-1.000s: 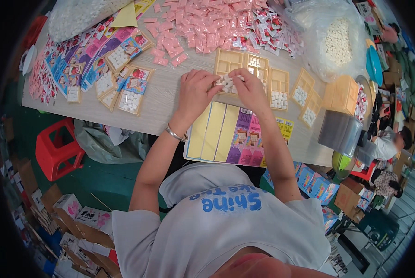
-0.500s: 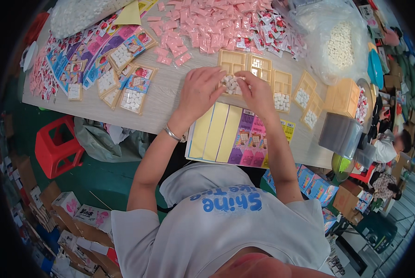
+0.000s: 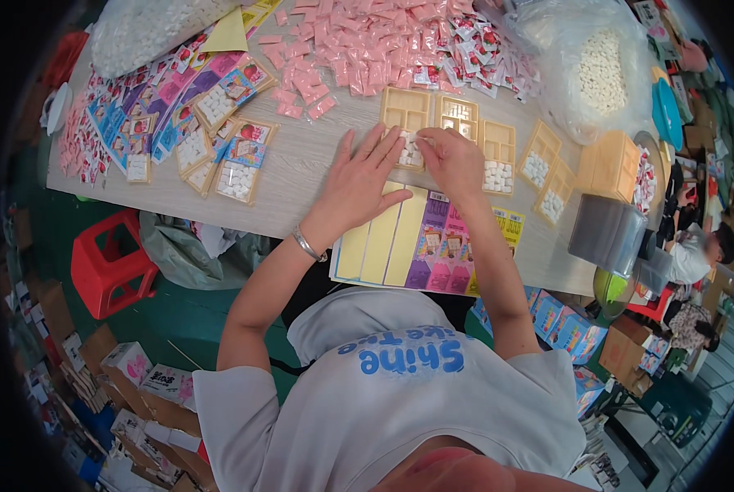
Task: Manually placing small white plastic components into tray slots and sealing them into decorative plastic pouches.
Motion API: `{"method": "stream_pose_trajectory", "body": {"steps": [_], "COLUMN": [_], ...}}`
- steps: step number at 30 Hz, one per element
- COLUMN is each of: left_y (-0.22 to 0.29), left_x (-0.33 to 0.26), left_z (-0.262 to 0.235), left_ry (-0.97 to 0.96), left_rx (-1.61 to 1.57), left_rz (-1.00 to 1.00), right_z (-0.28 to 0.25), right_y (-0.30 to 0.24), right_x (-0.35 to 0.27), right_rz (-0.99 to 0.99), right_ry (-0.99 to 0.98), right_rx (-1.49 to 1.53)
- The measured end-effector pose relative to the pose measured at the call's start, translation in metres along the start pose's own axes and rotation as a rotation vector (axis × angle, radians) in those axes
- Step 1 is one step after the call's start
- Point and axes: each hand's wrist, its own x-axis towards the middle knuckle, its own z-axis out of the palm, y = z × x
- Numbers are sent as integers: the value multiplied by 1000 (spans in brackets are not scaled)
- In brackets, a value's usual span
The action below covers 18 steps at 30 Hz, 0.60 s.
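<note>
A tan compartment tray [image 3: 406,102] lies flat on the table between my hands, with small white pieces [image 3: 410,152] in its near compartment. My left hand [image 3: 357,187] rests at that tray's left side, fingers stretched out and thumb apart, holding nothing. At the right edge of the white pieces is my right hand [image 3: 455,162], its thumb and fingertips pinched together; whatever is between them is hidden. Just to the right are a second tan tray [image 3: 457,105], partly behind my right hand, and a third tray [image 3: 498,141] with white pieces in its near part.
Printed card sheets [image 3: 395,238] lie near the front edge. Pink sachets [image 3: 359,41] are heaped at the back, beside a clear bag of white pieces [image 3: 603,78]. Packed trays [image 3: 237,176] sit at left, two small filled trays [image 3: 537,167] at right. A red stool [image 3: 109,262] stands below.
My left hand has opened out flat and drawn slightly back from the white pieces, uncovering more of them. My right hand stays at the tray, its fingers now curled closer together.
</note>
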Motion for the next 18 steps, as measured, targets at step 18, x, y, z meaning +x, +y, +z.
{"method": "stream_pose_trajectory", "body": {"steps": [18], "left_y": [10], "left_x": [3], "left_z": [8], "left_ry": [-16], "left_rx": [-20], "left_rz": [44], "right_z": [-13], "right_y": [19], "right_x": [-14], "right_rz": [204], "right_ry": [-78], "right_rx": [317]}}
